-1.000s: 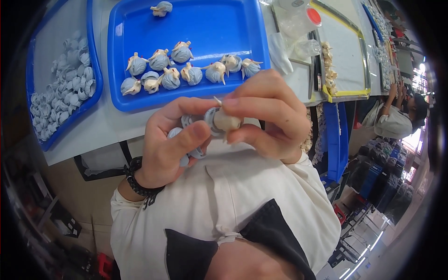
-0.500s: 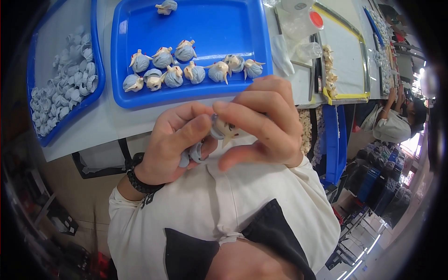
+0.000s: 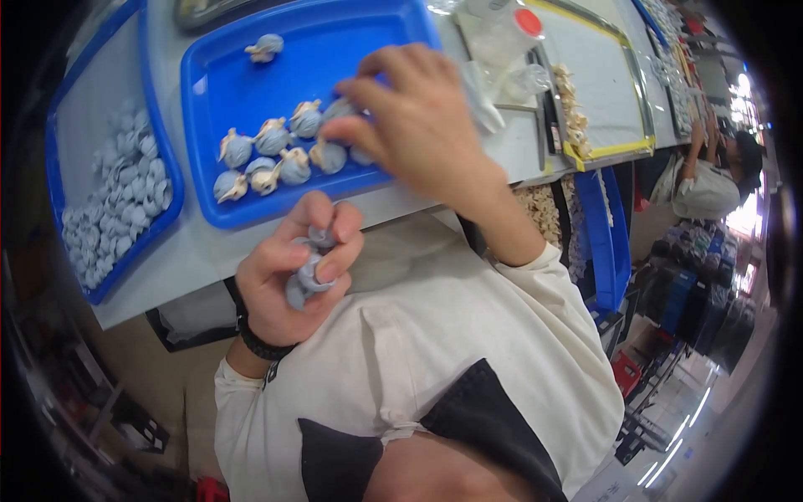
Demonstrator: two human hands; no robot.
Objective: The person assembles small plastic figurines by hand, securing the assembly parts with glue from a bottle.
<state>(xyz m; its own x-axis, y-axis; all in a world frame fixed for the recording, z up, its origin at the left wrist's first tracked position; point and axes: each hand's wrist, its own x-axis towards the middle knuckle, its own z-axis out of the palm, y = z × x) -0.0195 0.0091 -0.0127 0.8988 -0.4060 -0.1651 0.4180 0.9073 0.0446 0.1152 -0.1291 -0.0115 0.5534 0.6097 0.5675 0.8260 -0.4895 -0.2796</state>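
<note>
My left hand (image 3: 276, 272) is curled in front of my chest, its fingers closed round several small grey curved shell-like pieces (image 3: 303, 283). Over the near right part of a blue tray (image 3: 197, 188) reaches my right hand (image 3: 418, 117), slightly blurred. Between its thumb and forefinger is a small grey-and-cream doll head (image 3: 338, 109), at the end of the upper row. Several similar heads (image 3: 272, 136), with grey hair-like tops and cream parts, stand in two rows in the tray. My right hand hides part of the rows. One more head (image 3: 265, 48) lies apart at the far side.
To the left is a second blue tray (image 3: 171, 197) with a heap of loose grey shells (image 3: 117, 201). At the right are a clear jar with a red lid (image 3: 529, 23), a yellow-taped frame (image 3: 611, 156) and cream pieces (image 3: 570, 113). Another person (image 3: 711, 180) sits far right.
My right hand has left my left hand and moved forward over the tray with the doll head. My left hand has drawn slightly back, keeping the grey shells. The whole view has shifted.
</note>
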